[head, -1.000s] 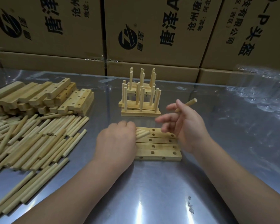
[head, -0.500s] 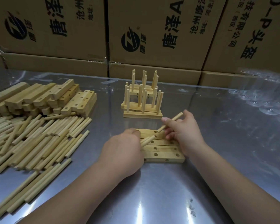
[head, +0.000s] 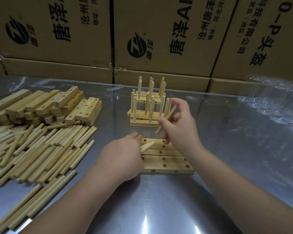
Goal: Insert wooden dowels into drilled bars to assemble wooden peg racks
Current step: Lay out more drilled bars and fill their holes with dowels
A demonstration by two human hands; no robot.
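wooden dowel (head: 171,112) pinched at a tilt in right hand (head: 181,130) above drilled bars (head: 167,160); left hand (head: 122,159) grips spare dowels (head: 147,146), loose dowel pile (head: 32,146) at 9 o'clock

Table (head: 159,208): bare metal top, shiny, glare patches near front edge.
Left front: dowels (head: 41,149), loose heap, lying flat, mostly angled away to right.
Left back: drilled bars (head: 46,107), piled several layers deep, touching dowel heap.
Centre: four bars (head: 167,163) flat, side by side, touching, holes up.
Behind those: peg racks (head: 142,122) stacked, pegs upright.
Right back: clear plastic (head: 277,107), crumpled.
Cardboard boxes (head: 159,39) along back edge; whether on top, cannot tell.
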